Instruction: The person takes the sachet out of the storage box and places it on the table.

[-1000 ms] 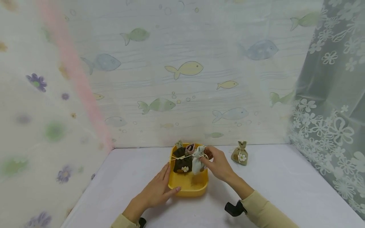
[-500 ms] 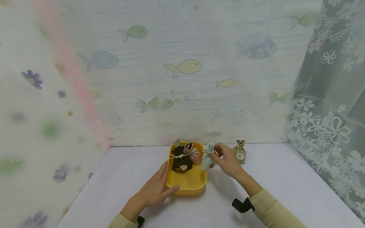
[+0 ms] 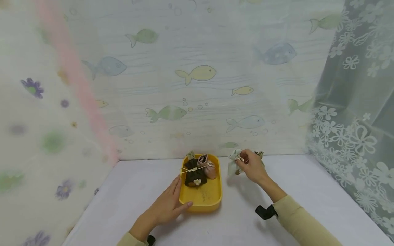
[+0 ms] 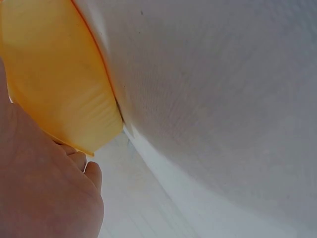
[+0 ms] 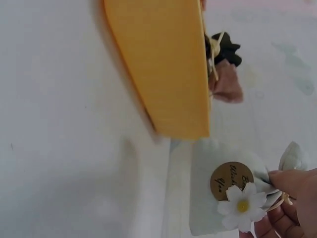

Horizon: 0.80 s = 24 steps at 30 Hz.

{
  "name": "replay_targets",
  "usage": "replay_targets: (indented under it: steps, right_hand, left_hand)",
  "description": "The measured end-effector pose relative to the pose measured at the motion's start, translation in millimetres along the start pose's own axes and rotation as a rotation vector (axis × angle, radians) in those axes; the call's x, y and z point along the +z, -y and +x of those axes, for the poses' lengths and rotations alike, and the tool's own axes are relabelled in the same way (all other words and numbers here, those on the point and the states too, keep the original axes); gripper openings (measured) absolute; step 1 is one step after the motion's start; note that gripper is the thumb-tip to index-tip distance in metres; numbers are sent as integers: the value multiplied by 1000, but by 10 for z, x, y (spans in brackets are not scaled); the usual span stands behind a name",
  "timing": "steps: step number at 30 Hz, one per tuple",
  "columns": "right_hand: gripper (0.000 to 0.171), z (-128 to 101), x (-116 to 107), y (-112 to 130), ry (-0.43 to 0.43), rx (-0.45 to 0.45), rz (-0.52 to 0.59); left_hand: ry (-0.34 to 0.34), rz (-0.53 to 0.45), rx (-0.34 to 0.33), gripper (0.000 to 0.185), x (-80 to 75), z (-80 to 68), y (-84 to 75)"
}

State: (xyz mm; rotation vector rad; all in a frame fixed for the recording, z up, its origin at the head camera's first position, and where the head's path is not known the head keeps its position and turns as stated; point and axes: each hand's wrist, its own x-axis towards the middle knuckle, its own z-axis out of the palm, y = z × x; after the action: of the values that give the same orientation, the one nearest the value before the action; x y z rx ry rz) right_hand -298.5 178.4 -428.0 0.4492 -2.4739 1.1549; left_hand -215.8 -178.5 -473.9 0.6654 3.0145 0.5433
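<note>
My right hand (image 3: 253,167) pinches the neck of a pale mint drawstring pouch (image 3: 233,165), right of the yellow tray (image 3: 200,207). In the right wrist view that pouch bears a white flower (image 5: 242,205) and a round brown label. My left hand (image 3: 166,205) rests along the tray's left side, fingers extended, thumb at the near rim. Inside the tray sit a dark pouch (image 3: 191,175) with a small flower, a pink pouch (image 3: 210,171) and, behind them, a green pouch (image 3: 190,155). An olive pouch (image 3: 261,155) is mostly hidden behind my right hand.
A white cloth covers the table (image 3: 135,181). Along its back edge hangs a curtain (image 3: 197,130) printed with fish. A grey lace-flowered curtain (image 3: 347,136) hangs at the right, and a flowered one (image 3: 46,164) at the left.
My right hand has carried the mint pouch out of the tray and to the right, now covering most of the olive pouch. My left hand stays at the tray.
</note>
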Motion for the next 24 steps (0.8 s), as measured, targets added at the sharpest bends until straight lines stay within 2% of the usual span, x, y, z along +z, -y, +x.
replay_targets:
  steps: [9,14,24]
  right_hand:
    - [16,144,108,-154,-47,29,-88]
    - [15,223,151,-196,-96,30,-72]
    - [17,170,282,-314,-78,93,-108]
  left_hand:
    - [-6,5,23,102,-18,39,11]
    - [-26,23,33,105,-17,79,17]
    - [-4,7,13,103,-3,8,8]
